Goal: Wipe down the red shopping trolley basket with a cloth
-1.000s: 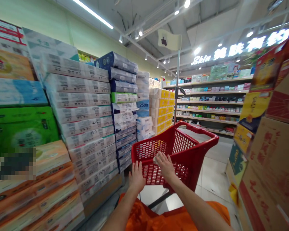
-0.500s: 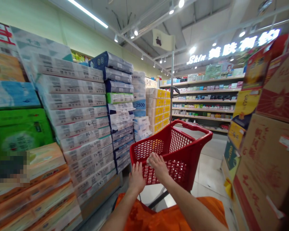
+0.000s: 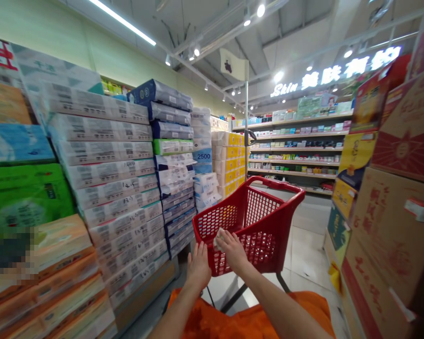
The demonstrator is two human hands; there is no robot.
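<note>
A red plastic shopping cart [image 3: 263, 240] with a perforated basket stands in front of me, its near end toward my lap. My left hand [image 3: 199, 268] lies against the near left corner of the basket, fingers stretched out and holding nothing I can see. On the basket's near rim, my right hand [image 3: 235, 252] presses a crumpled white cloth [image 3: 219, 239], perhaps a wipe. Part of that cloth is hidden under the fingers. Orange fabric [image 3: 247, 322] shows below my forearms.
Tall stacks of wrapped tissue packs [image 3: 123, 188] line the left side. Cardboard boxes [image 3: 392, 235] are piled on the right. Beyond the cart are stocked shelves [image 3: 297, 172] and a pole with a flag [image 3: 233, 66]. Pale tiled floor [image 3: 307, 254] runs between the sides.
My right hand and the cloth have shifted slightly down and left along the rim. The cart's far end sits a little higher in view, with more of its legs showing.
</note>
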